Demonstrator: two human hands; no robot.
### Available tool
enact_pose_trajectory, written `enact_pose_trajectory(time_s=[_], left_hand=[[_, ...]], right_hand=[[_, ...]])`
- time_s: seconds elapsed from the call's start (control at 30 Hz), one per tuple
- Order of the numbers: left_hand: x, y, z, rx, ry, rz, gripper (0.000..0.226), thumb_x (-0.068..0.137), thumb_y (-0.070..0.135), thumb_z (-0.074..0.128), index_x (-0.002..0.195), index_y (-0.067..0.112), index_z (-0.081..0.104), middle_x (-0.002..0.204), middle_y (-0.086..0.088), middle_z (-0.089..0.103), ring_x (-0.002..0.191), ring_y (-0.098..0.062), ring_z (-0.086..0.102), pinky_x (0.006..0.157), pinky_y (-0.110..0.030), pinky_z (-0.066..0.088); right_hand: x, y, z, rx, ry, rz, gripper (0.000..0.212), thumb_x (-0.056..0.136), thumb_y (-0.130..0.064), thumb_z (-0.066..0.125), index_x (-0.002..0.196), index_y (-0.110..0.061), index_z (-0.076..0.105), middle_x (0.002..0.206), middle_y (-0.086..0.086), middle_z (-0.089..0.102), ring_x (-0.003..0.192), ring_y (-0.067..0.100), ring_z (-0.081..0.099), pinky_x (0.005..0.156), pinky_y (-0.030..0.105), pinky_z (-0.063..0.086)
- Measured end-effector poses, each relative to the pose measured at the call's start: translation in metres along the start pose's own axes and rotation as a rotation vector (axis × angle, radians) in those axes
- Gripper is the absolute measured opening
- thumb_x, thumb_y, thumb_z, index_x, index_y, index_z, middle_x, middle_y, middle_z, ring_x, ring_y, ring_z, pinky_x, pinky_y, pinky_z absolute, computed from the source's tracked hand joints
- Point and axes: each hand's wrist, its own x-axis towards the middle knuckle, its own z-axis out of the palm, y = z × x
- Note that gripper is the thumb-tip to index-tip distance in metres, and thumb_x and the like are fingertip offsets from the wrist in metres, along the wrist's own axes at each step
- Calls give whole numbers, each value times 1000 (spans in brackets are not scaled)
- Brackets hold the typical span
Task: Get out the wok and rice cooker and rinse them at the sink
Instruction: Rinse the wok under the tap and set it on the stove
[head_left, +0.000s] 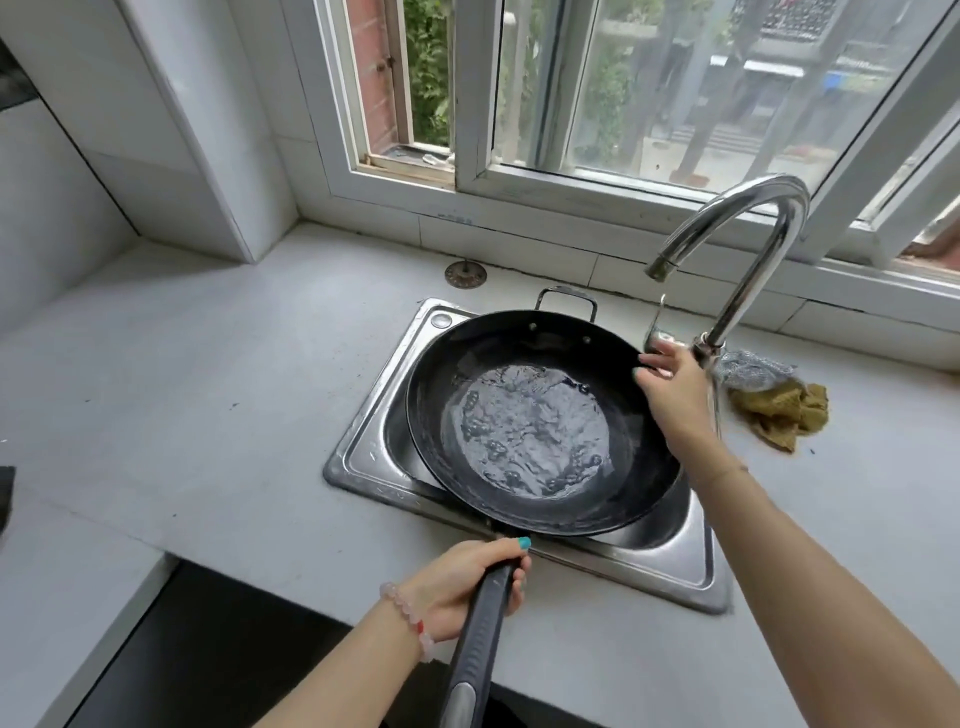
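Note:
A black wok (441, 364) sits over the steel sink (363, 457), with a pool of rippling water in its bottom. My left hand (462, 582) grips the wok's long dark handle (475, 639) at the near side. My right hand (672, 379) reaches past the wok's right rim to the base of the curved chrome tap (748, 244); its fingers touch the rim and tap lever area. A thin trickle falls from the spout. No rice cooker is in view.
A yellow-green cloth (779, 410) and a metal scourer (748, 369) lie right of the tap. A round drain stopper (466, 274) rests on the grey counter (182, 389) behind the sink. Windows run along the back wall.

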Motion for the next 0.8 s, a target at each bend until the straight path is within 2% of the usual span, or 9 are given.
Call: enact_pose_trajectory(time_s=[0.07, 0.17, 0.3, 0.4, 0.53, 0.6, 0.67, 0.73, 0.8], left_hand=[[-5, -4, -2, 15, -4, 14, 13, 90, 5, 56, 77, 3, 55, 67, -7, 57, 47, -10, 54, 45, -19, 50], [-16, -14, -6, 42, -1, 27, 14, 92, 6, 54, 79, 2, 56, 63, -6, 57, 46, -10, 54, 45, -19, 49], [-28, -23, -10, 57, -22, 48, 18, 94, 8, 51, 78, 2, 55, 59, -4, 54, 46, -9, 52, 45, -19, 48], [-35, -30, -13, 96, -28, 62, 18, 94, 9, 51, 77, 3, 53, 58, -5, 52, 46, -11, 51, 46, -20, 49], [-39, -34, -16, 160, -32, 58, 21, 95, 15, 50, 76, 5, 53, 58, -5, 53, 47, -13, 51, 47, -22, 49], [-41, -36, -17, 197, -22, 59, 23, 95, 18, 50, 77, 6, 53, 58, -5, 53, 46, -14, 52, 47, -23, 49], [-45, -39, -16, 215, -11, 44, 24, 95, 22, 51, 78, 6, 55, 59, -5, 52, 46, -13, 52, 46, -23, 49], [-49, -42, -13, 222, 21, 36, 26, 95, 25, 52, 77, 7, 54, 59, -5, 50, 44, -13, 51, 44, -23, 48], [-51, -45, -8, 256, 91, 56, 31, 96, 27, 51, 72, 7, 52, 55, -5, 47, 40, -13, 48, 42, -20, 46]], right_hand=[[-35, -1, 5, 87, -25, 13, 34, 86, -2, 57, 118, -13, 54, 107, 11, 65, 90, 18, 61, 85, 37, 51], [-91, -7, 13, 207, -95, 49, 19, 89, -2, 58, 105, -11, 59, 92, 10, 67, 80, 16, 64, 72, 28, 54], [-158, -6, 33, 269, -149, 125, 8, 88, 0, 57, 92, -4, 63, 76, 9, 66, 68, 14, 65, 65, 19, 55], [-189, -1, 44, 187, -132, 85, 8, 86, -6, 61, 81, -10, 64, 71, 4, 67, 71, 17, 64, 72, 28, 53], [-214, 4, 47, 144, -69, 127, 14, 89, -14, 59, 77, -6, 62, 67, 5, 65, 65, 16, 60, 72, 36, 52], [-223, 10, 51, 76, -77, 241, 20, 89, -24, 61, 74, -10, 60, 66, 4, 64, 64, 17, 60, 72, 38, 53], [-229, 14, 57, 90, -142, 410, 25, 89, -29, 61, 75, -8, 56, 64, 3, 57, 57, 15, 54, 58, 29, 50], [-233, 12, 66, 196, -228, 574, 27, 88, -30, 62, 78, -6, 55, 61, 7, 51, 48, 14, 49, 45, 23, 41], [-234, 9, 73, 441, -309, 707, 25, 90, -26, 59, 84, -2, 57, 69, 12, 60, 52, 18, 59, 46, 24, 48]])
